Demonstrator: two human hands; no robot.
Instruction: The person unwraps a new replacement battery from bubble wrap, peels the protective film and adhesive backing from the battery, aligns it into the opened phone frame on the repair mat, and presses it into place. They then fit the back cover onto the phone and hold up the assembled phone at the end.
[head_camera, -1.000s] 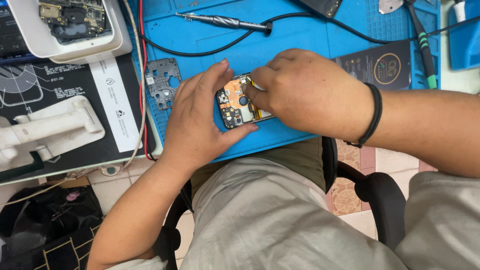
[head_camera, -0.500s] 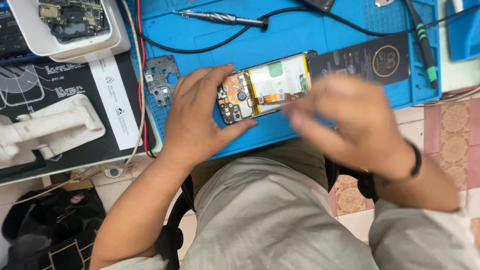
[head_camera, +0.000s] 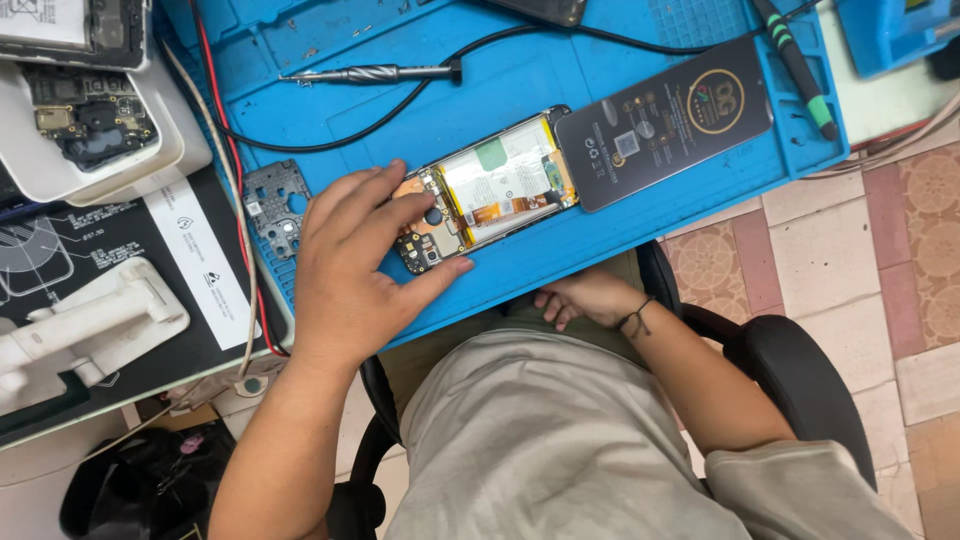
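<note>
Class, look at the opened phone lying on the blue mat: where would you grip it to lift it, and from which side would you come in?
Probably pinch the opened phone by its long side edges near the battery end, from above. It lies flat with its insides upward; the left hand covers the circuit-board end.

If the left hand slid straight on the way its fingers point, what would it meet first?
The left hand already rests on the opened phone, fingers aimed up and to the right. Sliding on, it would likely cross the phone's battery first, then the dark rear cover beyond.
</note>
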